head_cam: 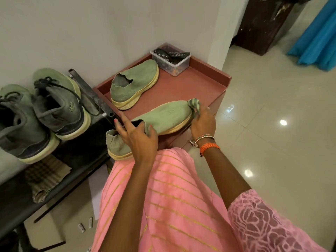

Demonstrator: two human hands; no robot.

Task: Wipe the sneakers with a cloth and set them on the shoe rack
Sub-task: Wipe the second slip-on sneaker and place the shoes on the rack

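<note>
Logo lettering on grey sneaker (60,108), unreadable

A clear rectangular plastic container (171,60) holding dark remote controls (179,54) sits at the far corner of a reddish-brown rimmed tabletop (192,82), upper centre of the frame. A bright blue curtain (317,36) hangs at the upper right beside a dark wooden door frame (261,24). Glossy pale floor tiles (272,124) fill the right side.
</note>
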